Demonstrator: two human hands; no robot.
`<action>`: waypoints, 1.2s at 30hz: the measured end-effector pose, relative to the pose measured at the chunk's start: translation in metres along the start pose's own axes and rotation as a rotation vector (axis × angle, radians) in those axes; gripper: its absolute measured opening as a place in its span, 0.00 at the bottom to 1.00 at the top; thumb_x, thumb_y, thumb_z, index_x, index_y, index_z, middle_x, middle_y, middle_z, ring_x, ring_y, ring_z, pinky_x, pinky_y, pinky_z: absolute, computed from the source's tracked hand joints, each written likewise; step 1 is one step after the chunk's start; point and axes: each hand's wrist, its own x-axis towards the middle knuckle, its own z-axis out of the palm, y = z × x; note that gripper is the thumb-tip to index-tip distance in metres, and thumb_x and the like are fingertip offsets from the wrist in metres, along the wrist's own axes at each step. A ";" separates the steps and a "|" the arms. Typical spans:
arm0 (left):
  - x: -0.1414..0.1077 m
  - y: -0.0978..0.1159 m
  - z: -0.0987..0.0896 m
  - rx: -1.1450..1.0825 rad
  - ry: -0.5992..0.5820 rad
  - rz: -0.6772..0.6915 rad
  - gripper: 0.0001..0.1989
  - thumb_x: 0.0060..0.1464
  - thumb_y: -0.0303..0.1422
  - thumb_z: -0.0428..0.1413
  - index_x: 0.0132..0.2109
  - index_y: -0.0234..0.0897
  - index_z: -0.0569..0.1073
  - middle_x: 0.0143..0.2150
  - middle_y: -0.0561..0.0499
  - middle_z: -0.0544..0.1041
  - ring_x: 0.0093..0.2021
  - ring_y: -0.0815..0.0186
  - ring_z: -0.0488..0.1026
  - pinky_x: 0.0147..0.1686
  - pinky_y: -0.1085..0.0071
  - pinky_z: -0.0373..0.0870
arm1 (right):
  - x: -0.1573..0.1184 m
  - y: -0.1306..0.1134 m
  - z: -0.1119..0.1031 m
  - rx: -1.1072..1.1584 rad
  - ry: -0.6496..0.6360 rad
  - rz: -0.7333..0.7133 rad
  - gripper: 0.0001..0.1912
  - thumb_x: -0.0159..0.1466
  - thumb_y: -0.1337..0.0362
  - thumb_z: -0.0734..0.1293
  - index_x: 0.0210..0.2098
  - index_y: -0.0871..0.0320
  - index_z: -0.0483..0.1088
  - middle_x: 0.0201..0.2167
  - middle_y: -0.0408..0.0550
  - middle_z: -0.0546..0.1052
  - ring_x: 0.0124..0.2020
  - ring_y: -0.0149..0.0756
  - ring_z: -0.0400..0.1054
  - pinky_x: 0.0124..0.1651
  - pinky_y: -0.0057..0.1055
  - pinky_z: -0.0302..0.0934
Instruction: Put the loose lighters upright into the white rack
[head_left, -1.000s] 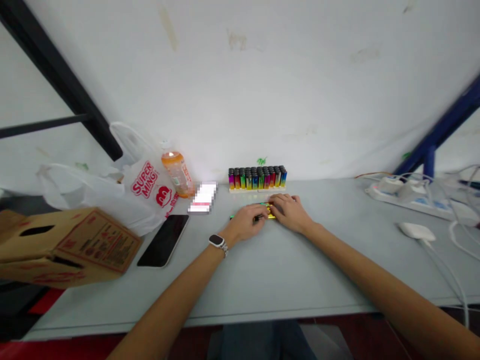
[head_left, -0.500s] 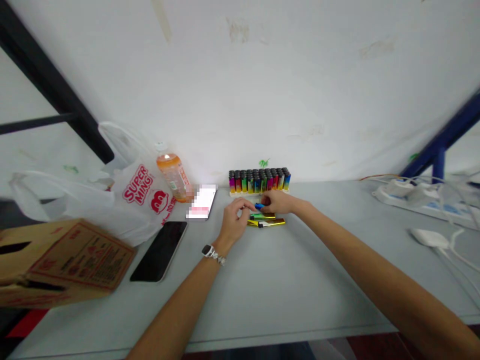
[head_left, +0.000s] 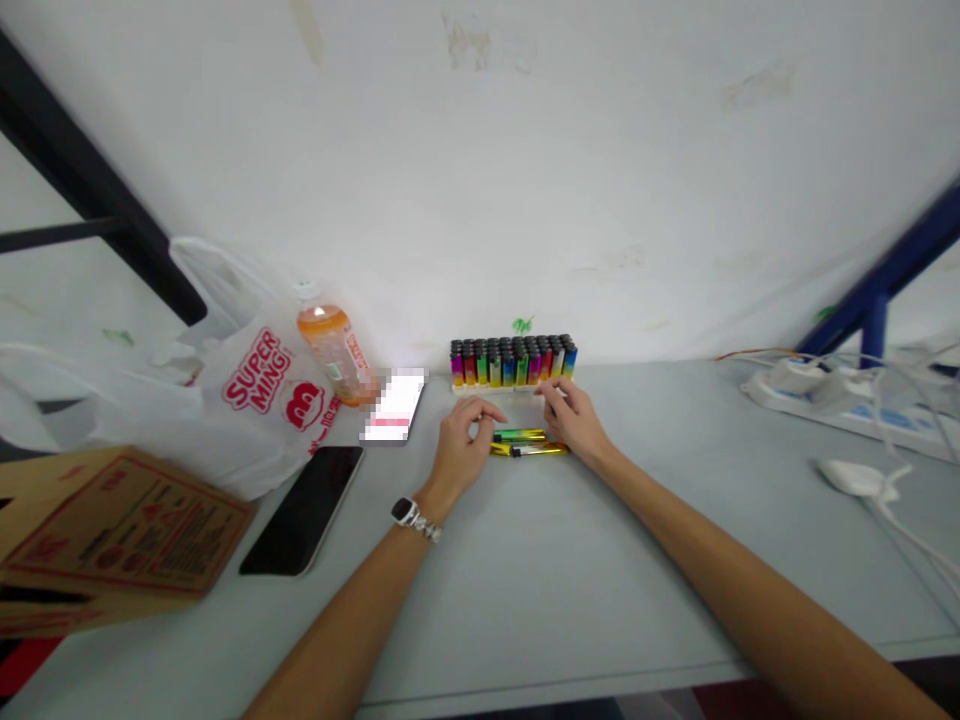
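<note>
Upright rows of multicoloured lighters (head_left: 514, 364) with black tops stand in a low pale tray (head_left: 491, 392) against the wall. In front of them, a green-and-yellow lighter (head_left: 520, 436), a gold lighter (head_left: 541, 450) and a yellow lighter (head_left: 500, 450) lie on the table between my hands. My left hand (head_left: 463, 437) rests at the left ends of the loose lighters, index finger stretched and thumb apart, with nothing visible in it. My right hand (head_left: 574, 415) is just in front of the tray's right part, fingers bent forward and apart, nothing visible between them.
To the left are a black phone (head_left: 304, 510), a lit phone (head_left: 395, 405), an orange drink bottle (head_left: 337, 350), a white plastic bag (head_left: 217, 430) and a cardboard box (head_left: 135, 530). At right lie a power strip (head_left: 847, 395) and a white charger (head_left: 855, 478) with cables.
The blue lighter that lay at my right fingertips is out of sight there. My right hand has shifted slightly right and its fingers have spread. The view has turned a little.
</note>
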 end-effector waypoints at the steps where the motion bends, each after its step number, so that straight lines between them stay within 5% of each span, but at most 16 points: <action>1: 0.000 0.001 0.000 0.005 0.002 -0.001 0.12 0.57 0.24 0.49 0.31 0.38 0.75 0.32 0.51 0.77 0.39 0.64 0.72 0.44 0.67 0.68 | -0.001 0.001 0.000 0.028 0.003 0.025 0.19 0.63 0.44 0.62 0.34 0.54 0.64 0.17 0.34 0.60 0.15 0.28 0.51 0.18 0.26 0.48; 9: 0.000 0.002 0.003 0.056 0.006 -0.015 0.11 0.57 0.25 0.49 0.31 0.38 0.75 0.33 0.51 0.77 0.39 0.64 0.72 0.44 0.67 0.68 | -0.010 -0.005 0.007 0.010 0.007 -0.155 0.23 0.63 0.44 0.65 0.41 0.58 0.75 0.21 0.40 0.66 0.22 0.30 0.58 0.25 0.27 0.53; 16: -0.001 0.002 0.008 0.047 -0.031 0.026 0.11 0.56 0.24 0.49 0.32 0.37 0.75 0.32 0.50 0.77 0.38 0.63 0.71 0.43 0.67 0.67 | -0.026 -0.028 0.027 0.213 0.160 0.033 0.33 0.61 0.36 0.61 0.16 0.57 0.64 0.12 0.38 0.56 0.16 0.26 0.49 0.20 0.28 0.44; 21: -0.002 0.002 0.009 0.059 -0.059 0.038 0.11 0.57 0.23 0.49 0.31 0.37 0.75 0.32 0.50 0.77 0.38 0.63 0.71 0.42 0.67 0.66 | -0.026 -0.031 0.036 0.327 0.218 0.154 0.30 0.62 0.40 0.59 0.14 0.55 0.61 0.09 0.36 0.53 0.13 0.27 0.46 0.18 0.29 0.42; 29: -0.001 0.000 0.010 0.050 -0.072 0.040 0.11 0.56 0.23 0.49 0.31 0.37 0.75 0.31 0.50 0.76 0.37 0.63 0.70 0.41 0.67 0.66 | -0.026 -0.021 0.040 0.329 0.224 0.129 0.23 0.62 0.52 0.58 0.15 0.56 0.62 0.09 0.36 0.54 0.11 0.25 0.46 0.17 0.27 0.42; 36: -0.002 0.001 0.010 0.052 -0.076 0.041 0.11 0.55 0.22 0.49 0.31 0.37 0.75 0.32 0.50 0.76 0.37 0.63 0.70 0.41 0.67 0.66 | -0.029 -0.022 0.042 0.324 0.218 0.155 0.26 0.62 0.47 0.60 0.15 0.56 0.63 0.09 0.36 0.53 0.12 0.26 0.46 0.17 0.28 0.41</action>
